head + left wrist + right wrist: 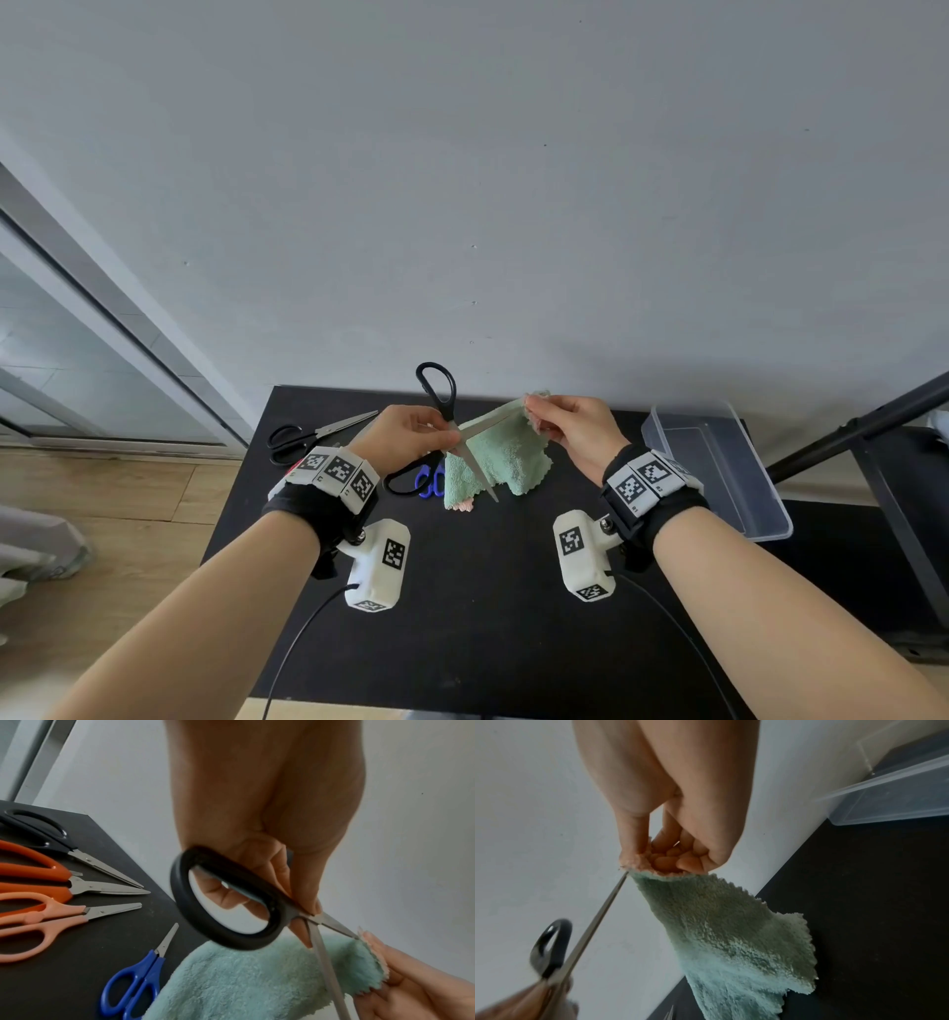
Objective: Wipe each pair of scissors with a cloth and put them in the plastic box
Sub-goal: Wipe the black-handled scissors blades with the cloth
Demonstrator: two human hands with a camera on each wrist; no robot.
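Note:
My left hand (445, 437) pinches the black-handled scissors (437, 384) at the pivot, above the table, with the blades spread wide. One blade points right into the green cloth (506, 455); the other blade (480, 475) points down towards me. My right hand (535, 411) pinches a corner of the cloth around the tip of the first blade, and the rest of the cloth hangs down to the table. In the left wrist view my left hand (311, 912) grips just past the handle loop (180, 902). In the right wrist view my right hand (659, 862) bunches the cloth (731, 933) at the blade (598, 919) tip.
The clear plastic box (760, 514) stands at the table's right side. On the black table (488, 616) to the left lie other scissors: black (38, 833), orange (38, 874), pink (38, 923) and blue (136, 983). A wall rises directly behind the table.

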